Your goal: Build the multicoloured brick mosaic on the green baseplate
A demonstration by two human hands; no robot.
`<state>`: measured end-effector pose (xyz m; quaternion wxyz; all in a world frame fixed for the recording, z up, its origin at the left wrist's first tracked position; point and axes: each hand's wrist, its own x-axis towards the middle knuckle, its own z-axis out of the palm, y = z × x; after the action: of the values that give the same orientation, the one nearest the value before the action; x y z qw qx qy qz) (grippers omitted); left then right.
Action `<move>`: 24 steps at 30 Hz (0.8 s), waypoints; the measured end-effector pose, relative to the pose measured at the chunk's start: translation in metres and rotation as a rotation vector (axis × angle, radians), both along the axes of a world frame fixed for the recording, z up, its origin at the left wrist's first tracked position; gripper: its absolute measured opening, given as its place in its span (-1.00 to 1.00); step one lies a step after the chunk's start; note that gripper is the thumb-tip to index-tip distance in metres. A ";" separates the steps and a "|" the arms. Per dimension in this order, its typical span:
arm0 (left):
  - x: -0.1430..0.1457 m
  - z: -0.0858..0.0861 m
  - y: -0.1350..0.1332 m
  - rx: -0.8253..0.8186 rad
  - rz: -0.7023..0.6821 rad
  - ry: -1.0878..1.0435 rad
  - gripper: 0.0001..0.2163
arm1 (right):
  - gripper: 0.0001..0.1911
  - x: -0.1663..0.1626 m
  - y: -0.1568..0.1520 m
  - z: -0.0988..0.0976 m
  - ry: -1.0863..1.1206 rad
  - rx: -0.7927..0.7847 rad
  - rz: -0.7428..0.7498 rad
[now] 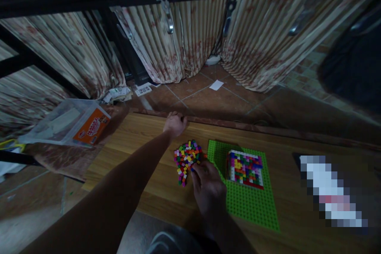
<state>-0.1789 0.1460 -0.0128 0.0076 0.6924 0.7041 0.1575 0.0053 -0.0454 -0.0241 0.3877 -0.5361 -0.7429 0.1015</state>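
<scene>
My left hand (175, 124) rests at the far edge of the wooden table (154, 139), its fingers bent over that edge. My right hand (210, 184) is at the near right side of a pile of small colourful toy bricks (188, 156). Its thumb and fingertips are pinched together, and a small blue brick shows between them. Right of this hand lies a green baseplate (250, 206). On it stands a low block of many-coloured bricks (244, 168) with a partly white and red border.
A pixelated object (330, 190) lies on the table's right part. Left of the table stands a clear plastic bin (62, 121) with an orange label. Striped curtains (202, 35) hang beyond, and a white paper (216, 85) lies on the tiled floor. A dark shape fills the upper right.
</scene>
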 end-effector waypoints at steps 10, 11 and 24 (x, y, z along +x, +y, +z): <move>0.001 0.000 0.000 0.002 0.015 0.029 -0.70 | -0.81 0.007 -0.008 0.002 0.005 -0.016 0.076; 0.001 0.000 0.000 0.005 0.017 0.034 -0.70 | -0.81 0.007 -0.008 0.002 -0.007 -0.020 0.076; -0.002 0.000 0.003 0.007 0.009 0.043 -0.69 | -0.82 0.006 -0.018 0.011 0.120 0.089 0.106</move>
<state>-0.1809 0.1486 -0.0123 -0.0108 0.6925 0.7066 0.1451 0.0113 -0.0633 -0.0131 0.4491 -0.4712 -0.7495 0.1205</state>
